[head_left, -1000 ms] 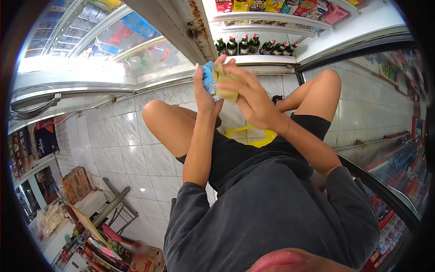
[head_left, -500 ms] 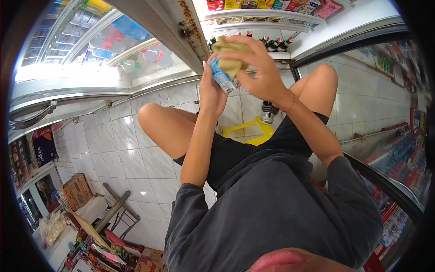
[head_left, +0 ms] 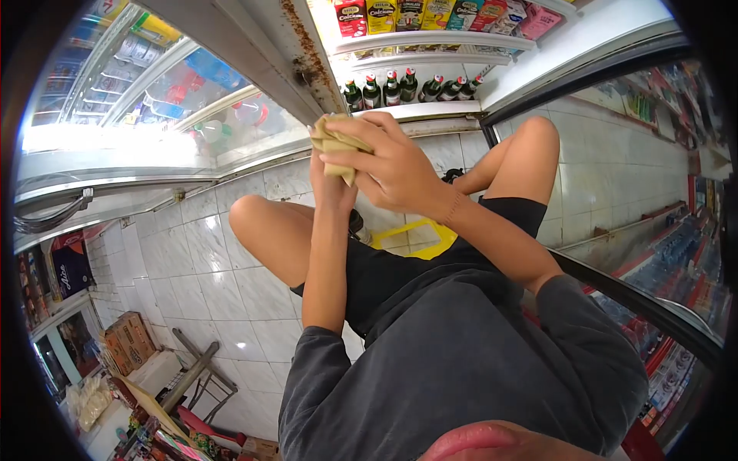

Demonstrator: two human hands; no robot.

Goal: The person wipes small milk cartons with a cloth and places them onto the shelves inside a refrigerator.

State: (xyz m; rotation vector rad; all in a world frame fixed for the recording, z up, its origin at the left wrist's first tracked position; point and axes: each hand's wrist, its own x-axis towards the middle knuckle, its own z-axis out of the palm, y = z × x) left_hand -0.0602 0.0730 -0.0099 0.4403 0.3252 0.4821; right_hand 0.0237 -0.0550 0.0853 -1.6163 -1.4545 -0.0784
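My right hand is closed on a tan cloth, bunched up and folded over the top of my left hand. My left hand is raised upright under the cloth, with its fingers mostly hidden. The small blue-and-white drink carton that it held half a second ago is covered by the cloth and my right hand. Both hands are together in front of the open fridge, just below its frame post.
Green bottles stand on the fridge's lower shelf, below a row of milk cartons. An open glass door is at right. A yellow stool shows between my legs. Boxes and a folding metal stand are at lower left.
Both hands have come down and left, nearer my body. The cloth has moved over the left hand and now covers the carton. More bottles show on the shelf.
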